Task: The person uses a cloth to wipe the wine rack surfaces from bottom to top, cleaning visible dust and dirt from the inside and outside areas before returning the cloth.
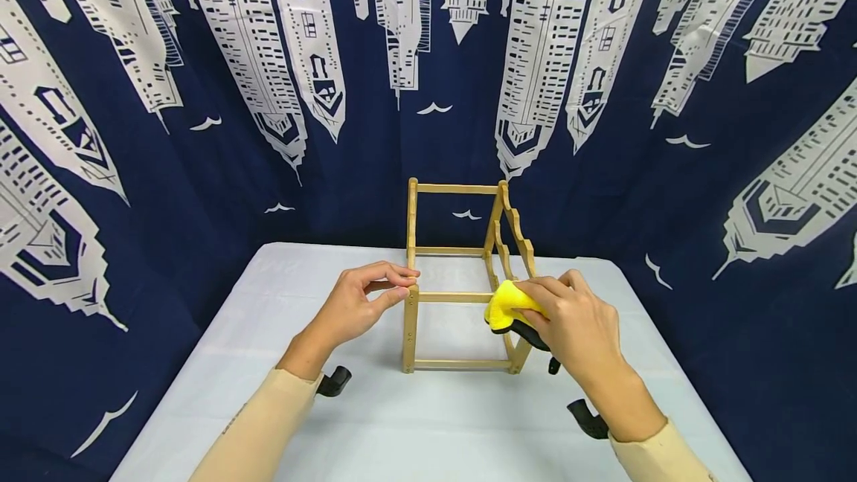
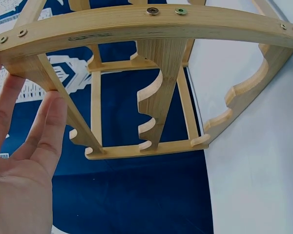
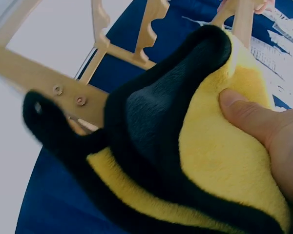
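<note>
A light wooden rack (image 1: 410, 333) with wavy notched rails stands upright on the white-covered table. My left hand (image 1: 358, 305) pinches its near left top corner; in the left wrist view the fingers (image 2: 51, 124) reach under the end of the curved side bar (image 2: 112, 27), and the thumb barely shows at the left edge. At the near right corner, my right hand (image 1: 581, 322) grips a bunched yellow cloth (image 1: 512, 300) with a black edge. The right wrist view shows the thumb pressed on the cloth's yellow side (image 3: 224, 146), its dark grey side (image 3: 154, 112) folded over beside it.
The white tabletop (image 1: 402, 430) spreads around the rack. Behind and at both sides hangs a navy curtain (image 1: 375, 192) printed with white buildings and birds. Black wrist-camera mounts (image 1: 335, 381) stick out beside both wrists.
</note>
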Demonstrator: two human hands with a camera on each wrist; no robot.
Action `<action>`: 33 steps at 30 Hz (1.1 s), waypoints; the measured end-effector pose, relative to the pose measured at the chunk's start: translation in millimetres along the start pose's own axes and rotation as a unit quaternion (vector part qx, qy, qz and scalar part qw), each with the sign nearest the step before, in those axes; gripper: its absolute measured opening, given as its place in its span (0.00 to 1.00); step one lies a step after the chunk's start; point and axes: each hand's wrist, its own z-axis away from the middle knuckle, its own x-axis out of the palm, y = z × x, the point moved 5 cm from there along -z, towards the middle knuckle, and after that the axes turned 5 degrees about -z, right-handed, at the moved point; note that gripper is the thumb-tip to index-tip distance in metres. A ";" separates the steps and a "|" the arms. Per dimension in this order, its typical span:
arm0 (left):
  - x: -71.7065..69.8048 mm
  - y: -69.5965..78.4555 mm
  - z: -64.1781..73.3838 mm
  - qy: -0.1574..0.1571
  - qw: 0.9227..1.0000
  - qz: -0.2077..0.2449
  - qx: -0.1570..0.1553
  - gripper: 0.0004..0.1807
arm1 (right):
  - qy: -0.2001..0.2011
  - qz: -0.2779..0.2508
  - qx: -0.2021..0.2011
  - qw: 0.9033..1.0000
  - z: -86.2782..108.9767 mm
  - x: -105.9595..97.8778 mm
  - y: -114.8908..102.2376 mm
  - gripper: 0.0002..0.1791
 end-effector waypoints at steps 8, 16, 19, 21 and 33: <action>2.3 2.6 -1.5 0.004 1.000 0.005 0.008 0.04 | -0.016 -0.027 0.045 0.999 1.2 -1.5 7.9 0.28; 0.7 2.1 0.8 0.008 1.000 -0.006 -0.011 0.03 | -0.010 -0.056 0.027 0.998 -10.2 19.2 -19.3 0.27; 0.4 1.9 0.7 0.003 1.000 -0.013 -0.019 0.04 | -0.008 -0.071 0.006 0.997 -20.8 30.9 -40.0 0.26; -0.4 2.4 0.5 0.000 1.000 -0.019 -0.020 0.04 | -0.007 -0.083 -0.008 0.996 -28.2 38.9 -54.2 0.26; -0.3 10.9 0.3 -0.021 0.998 -0.056 -0.026 0.05 | -0.028 -0.125 -0.041 0.991 -40.8 46.2 -74.0 0.26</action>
